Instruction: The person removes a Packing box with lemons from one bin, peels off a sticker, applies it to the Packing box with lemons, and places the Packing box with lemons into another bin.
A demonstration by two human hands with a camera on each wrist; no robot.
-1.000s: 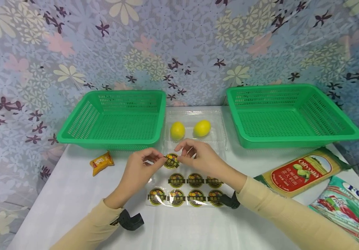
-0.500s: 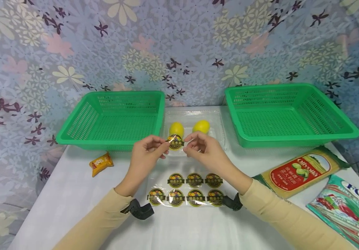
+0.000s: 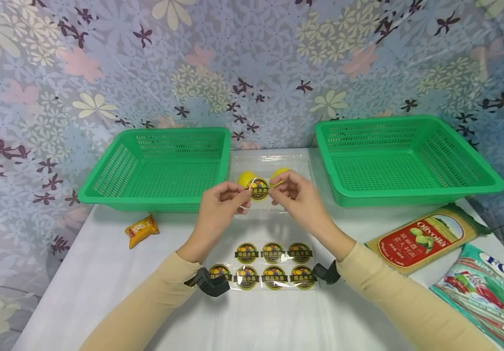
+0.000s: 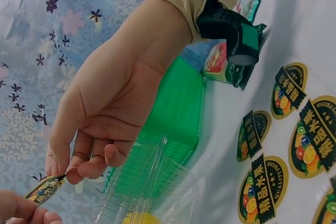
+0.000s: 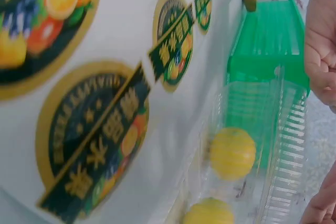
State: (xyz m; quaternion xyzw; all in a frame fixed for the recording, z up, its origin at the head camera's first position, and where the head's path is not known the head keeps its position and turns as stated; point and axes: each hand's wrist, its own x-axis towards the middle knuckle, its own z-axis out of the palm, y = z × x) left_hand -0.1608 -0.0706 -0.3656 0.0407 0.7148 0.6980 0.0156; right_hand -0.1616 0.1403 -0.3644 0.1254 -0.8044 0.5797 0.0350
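Observation:
Both hands hold a round black-and-gold fruit sticker [image 3: 258, 189] in front of two lemons. My left hand [image 3: 222, 205] pinches its left edge. The thumb and fingertips of my right hand [image 3: 301, 202] pinch its right edge, as the left wrist view shows with the right hand [image 4: 110, 87]. Behind and below the hands stands an open clear plastic box [image 3: 274, 158]; in it lie a left lemon [image 3: 246, 178] and a right lemon [image 5: 210, 213], partly hidden in the head view. A clear sheet [image 3: 261, 287] with several like stickers lies nearer on the table.
Green baskets stand on the left [image 3: 155, 200] and right [image 3: 410, 197] of the box. A small orange snack packet [image 3: 141, 231] lies at left. At right lie a pasta bag [image 3: 427, 240] and a teal FOX'S bag [image 3: 484, 292]. A patterned cloth [image 3: 252, 63] hangs behind.
Both hands have lifted the sticker away from the sheet and carried it forward and slightly right, over the box. It now covers part of the view of the lemons.

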